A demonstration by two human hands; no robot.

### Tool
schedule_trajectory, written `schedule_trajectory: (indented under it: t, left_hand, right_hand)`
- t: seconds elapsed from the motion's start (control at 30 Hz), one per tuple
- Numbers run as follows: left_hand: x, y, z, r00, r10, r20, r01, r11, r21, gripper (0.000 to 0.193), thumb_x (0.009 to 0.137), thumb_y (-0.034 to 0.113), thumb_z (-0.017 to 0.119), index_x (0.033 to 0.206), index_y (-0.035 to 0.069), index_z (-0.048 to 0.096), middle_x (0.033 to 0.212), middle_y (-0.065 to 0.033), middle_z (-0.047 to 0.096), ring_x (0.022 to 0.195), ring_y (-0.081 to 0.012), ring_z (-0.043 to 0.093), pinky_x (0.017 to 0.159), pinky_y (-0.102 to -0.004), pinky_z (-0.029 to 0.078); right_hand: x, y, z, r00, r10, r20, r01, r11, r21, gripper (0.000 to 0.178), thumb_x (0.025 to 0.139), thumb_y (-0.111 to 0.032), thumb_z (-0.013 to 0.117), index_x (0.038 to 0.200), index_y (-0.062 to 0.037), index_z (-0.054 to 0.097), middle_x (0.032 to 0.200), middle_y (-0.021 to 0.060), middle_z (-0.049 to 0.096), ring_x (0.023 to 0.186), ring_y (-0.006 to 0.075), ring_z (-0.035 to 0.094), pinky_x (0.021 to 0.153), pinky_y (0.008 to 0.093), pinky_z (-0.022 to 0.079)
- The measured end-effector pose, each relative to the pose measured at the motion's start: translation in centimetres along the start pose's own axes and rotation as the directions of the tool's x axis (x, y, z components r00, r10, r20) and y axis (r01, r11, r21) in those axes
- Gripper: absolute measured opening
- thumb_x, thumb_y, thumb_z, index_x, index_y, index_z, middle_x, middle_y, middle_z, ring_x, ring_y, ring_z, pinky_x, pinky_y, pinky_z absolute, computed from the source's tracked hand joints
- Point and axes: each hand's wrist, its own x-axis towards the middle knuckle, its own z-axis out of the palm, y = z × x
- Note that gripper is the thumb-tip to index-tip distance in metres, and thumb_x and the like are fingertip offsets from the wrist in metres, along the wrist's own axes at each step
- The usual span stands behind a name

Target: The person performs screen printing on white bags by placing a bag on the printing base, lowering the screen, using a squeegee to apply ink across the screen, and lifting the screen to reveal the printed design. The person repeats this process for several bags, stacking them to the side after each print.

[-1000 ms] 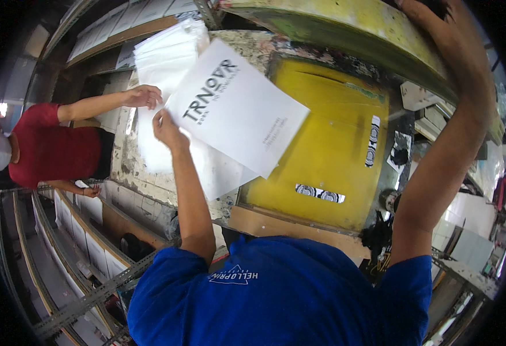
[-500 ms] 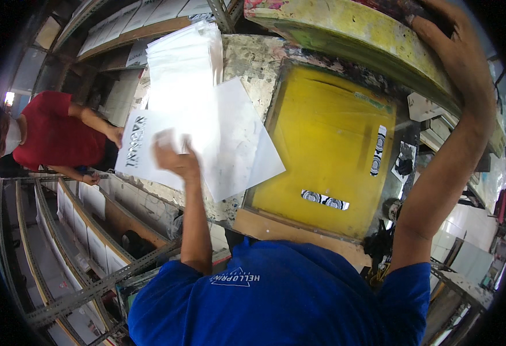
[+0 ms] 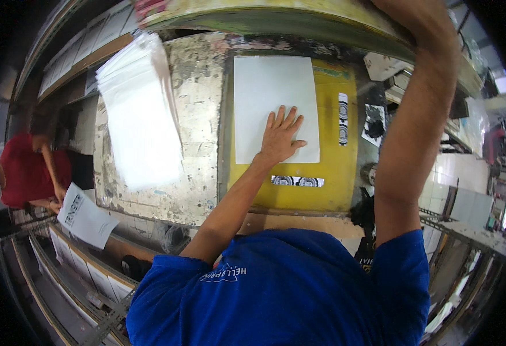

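My left hand (image 3: 281, 134) lies flat on a blank white sheet of paper (image 3: 258, 86), fingers spread. The sheet rests on a yellow board (image 3: 336, 173), inside two black-and-white patterned strips: an upright strip (image 3: 343, 118) on the right and a level strip (image 3: 298, 181) along the near side. At the upper right, my right hand (image 3: 411, 14) is against the raised, paint-stained screen frame (image 3: 276, 20); its fingers are cut off by the picture's edge. To the left a stack of white sheets (image 3: 140, 121) lies on the stained table (image 3: 198, 127).
At the far left a person in a red shirt (image 3: 28, 167) holds a printed sheet (image 3: 85, 218) beside a metal rack (image 3: 62, 259). A small ink-blotted paper (image 3: 374, 124) lies right of the board. The raised frame spans the table's far side.
My left hand has moved right from the stack onto the yellow board, where a blank sheet now lies. The printed sheet has left the table and is in the other person's hands. My view has turned.
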Motion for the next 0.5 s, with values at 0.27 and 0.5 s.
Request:
schedule_trajectory:
  t: [0.27,0.5]
  left_hand:
    - [1.0,5.1,2.1,0.988,0.055,0.146,-0.047,0.997,-0.053,0.081,0.091,0.057,0.066,0.156,0.014,0.042,0.168,-0.0131,0.023,0.157,-0.0357,0.013,0.126,-0.0574,0.009]
    - [-0.3,6.1,2.4,0.990,0.077,0.120,-0.068,0.995,-0.079,0.085,0.088,0.053,0.071,0.156,0.012,0.041,0.167,-0.0141,0.025,0.157,-0.0355,0.012,0.126,-0.0562,0.008]
  right_hand:
    - [-0.3,0.7,-2.2,0.992,-0.013,0.123,-0.020,0.964,0.266,0.051,0.079,-0.030,0.065,0.119,0.0014,0.074,0.105,0.0239,0.076,0.085,0.0303,0.072,0.081,0.0347,0.057]
    - [0.0,1.6,-1.1,0.996,0.008,0.084,-0.023,0.983,0.183,0.050,0.080,-0.030,0.064,0.119,-0.0001,0.075,0.105,0.0225,0.076,0.084,0.0295,0.073,0.083,0.0359,0.058]
